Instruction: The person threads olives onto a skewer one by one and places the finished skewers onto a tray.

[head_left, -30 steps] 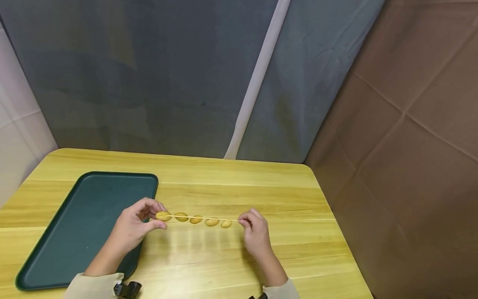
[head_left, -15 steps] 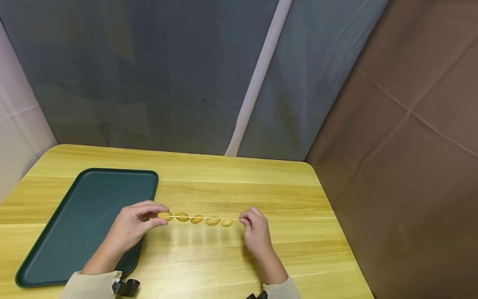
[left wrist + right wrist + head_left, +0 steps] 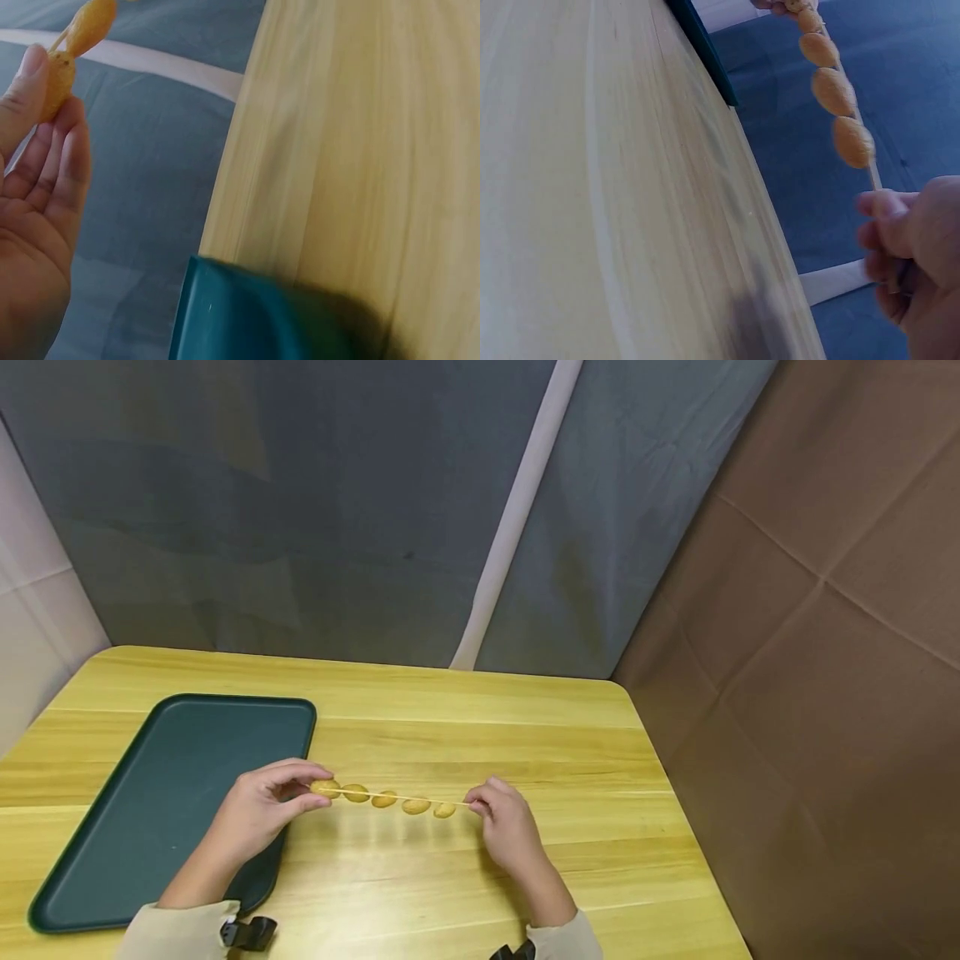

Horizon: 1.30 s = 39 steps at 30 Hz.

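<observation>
A thin wooden skewer [image 3: 875, 178] carries several small yellow-brown potatoes [image 3: 834, 91], spaced in a row and held above the table. In the head view it runs nearly level, its right end slightly lower. My left hand [image 3: 251, 814] pinches the leftmost potato [image 3: 326, 788] between thumb and fingers. From the left wrist view, the thumb lies on one side of that potato and the fingertips on the other. My right hand [image 3: 512, 831] pinches the bare right end of the skewer, and its fingers curl round the stick in the right wrist view.
A dark green tray [image 3: 172, 793] lies on the left of the wood-grain table [image 3: 570, 760], partly beneath my left forearm. Grey cloth [image 3: 337, 527] hangs behind the table, brown cloth [image 3: 825, 693] on the right. Black straps [image 3: 250, 933] sit at both wrists.
The left fingers have straightened somewhat along the end potato. The right hand has shifted a little left, bringing its skewer end along, and both hands keep their grip. The head view has tilted slightly.
</observation>
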### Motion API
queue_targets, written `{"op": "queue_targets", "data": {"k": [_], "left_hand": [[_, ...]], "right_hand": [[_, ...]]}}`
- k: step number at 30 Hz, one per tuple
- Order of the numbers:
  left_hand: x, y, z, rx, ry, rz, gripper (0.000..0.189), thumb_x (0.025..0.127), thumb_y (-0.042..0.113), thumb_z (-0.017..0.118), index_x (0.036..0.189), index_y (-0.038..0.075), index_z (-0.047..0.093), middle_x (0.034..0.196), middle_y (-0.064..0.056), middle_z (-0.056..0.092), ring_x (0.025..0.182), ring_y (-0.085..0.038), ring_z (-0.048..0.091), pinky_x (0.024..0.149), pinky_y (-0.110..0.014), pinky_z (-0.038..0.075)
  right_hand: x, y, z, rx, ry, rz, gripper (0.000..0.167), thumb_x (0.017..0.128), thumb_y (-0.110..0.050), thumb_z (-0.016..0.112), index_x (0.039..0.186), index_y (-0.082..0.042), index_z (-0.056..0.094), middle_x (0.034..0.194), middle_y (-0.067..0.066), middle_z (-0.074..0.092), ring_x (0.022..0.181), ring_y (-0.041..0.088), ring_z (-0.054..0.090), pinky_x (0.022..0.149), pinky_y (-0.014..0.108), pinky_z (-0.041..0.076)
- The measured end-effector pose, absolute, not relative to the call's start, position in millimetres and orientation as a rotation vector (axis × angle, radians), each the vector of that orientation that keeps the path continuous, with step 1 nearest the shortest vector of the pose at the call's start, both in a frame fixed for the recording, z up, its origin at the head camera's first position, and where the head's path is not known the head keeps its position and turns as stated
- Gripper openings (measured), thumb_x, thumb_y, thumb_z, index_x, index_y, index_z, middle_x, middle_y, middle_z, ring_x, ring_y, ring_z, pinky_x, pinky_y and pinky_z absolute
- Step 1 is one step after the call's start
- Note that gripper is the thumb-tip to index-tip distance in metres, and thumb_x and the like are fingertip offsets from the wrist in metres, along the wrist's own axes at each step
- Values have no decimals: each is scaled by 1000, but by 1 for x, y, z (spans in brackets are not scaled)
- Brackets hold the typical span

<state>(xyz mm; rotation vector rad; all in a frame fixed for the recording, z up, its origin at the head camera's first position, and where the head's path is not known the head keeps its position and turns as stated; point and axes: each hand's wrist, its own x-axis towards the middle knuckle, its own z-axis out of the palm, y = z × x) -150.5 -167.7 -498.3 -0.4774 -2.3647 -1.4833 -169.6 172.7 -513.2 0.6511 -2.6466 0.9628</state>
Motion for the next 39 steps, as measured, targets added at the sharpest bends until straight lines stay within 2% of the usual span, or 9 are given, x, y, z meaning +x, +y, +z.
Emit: {"op": "queue_targets", "data": {"k": [4, 9, 13, 17, 21, 26, 32, 35, 39], "left_hand": [[-148, -175, -497, -444, -2396, -1589, 28, 81, -3, 81, 108, 1, 74, 101, 9, 72, 78, -4, 69, 64, -19, 56], [-146, -180, -496, -382, -2427, -1647, 31, 86, 1, 78, 116, -1, 70, 97, 7, 71, 76, -11, 70, 62, -25, 56], [-147, -183, -500, -328, -2431, -1635, 35, 91, 4, 75, 124, -4, 65, 100, -3, 71, 84, -6, 66, 67, -20, 55], [-147, -183, -504, -243, -2501, -1530, 36, 97, 14, 72, 129, -1, 63, 108, -13, 71, 89, 2, 62, 72, -17, 52], [-145, -174, -507, -176, -2665, -1454, 33, 99, 23, 69, 126, 3, 67, 105, -8, 72, 87, -6, 63, 66, -24, 50], [-137, -152, -502, -220, -2834, -1422, 26, 100, 21, 67, 121, 6, 70, 98, 0, 72, 87, -16, 66, 68, -32, 51], [-131, -129, -483, -221, -2894, -1166, 17, 100, 21, 67, 111, 11, 75, 91, 7, 71, 81, -12, 63, 70, -35, 51], [-129, -113, -483, -241, -2904, -1277, 16, 100, 21, 66, 109, 11, 75, 91, 5, 72, 80, -10, 62, 70, -33, 51], [-124, -92, -491, -260, -2873, -1577, 17, 100, 22, 66, 105, 9, 76, 90, 3, 72, 80, -10, 61, 71, -28, 51]], "right_hand": [[-164, 169, -508, 699, -2795, 937, 5, 90, -11, 73, 89, -13, 77, 81, -10, 61, 79, 6, 57, 75, 26, 52], [-161, 168, -507, 666, -2882, 1364, 11, 93, -3, 69, 87, -10, 77, 86, -4, 67, 78, 6, 58, 71, 23, 52], [-162, 166, -511, 557, -2886, 1695, 14, 94, 1, 67, 89, -8, 76, 89, 4, 69, 76, 8, 57, 67, 21, 49], [-161, 160, -515, 404, -2792, 1940, 10, 95, 2, 66, 94, -3, 75, 91, 14, 69, 76, 11, 56, 65, 20, 48], [-159, 149, -518, 173, -2575, 2269, 8, 94, 5, 65, 99, 6, 72, 94, 19, 67, 79, 13, 57, 69, 19, 49], [-150, 134, -522, -29, -2316, 2529, 10, 94, 5, 65, 103, 10, 67, 95, 12, 68, 82, 13, 61, 70, 19, 48], [-143, 115, -523, -127, -2205, 2600, 7, 95, 5, 64, 101, 8, 65, 103, 16, 69, 83, 14, 61, 71, 19, 48], [-140, 108, -522, -189, -2170, 2586, 6, 94, 6, 65, 100, 6, 64, 95, 14, 67, 78, 12, 59, 67, 18, 47], [-138, 99, -522, -229, -2119, 2608, 14, 90, 8, 69, 102, 4, 62, 82, 3, 62, 73, 10, 55, 63, 16, 45]]}}
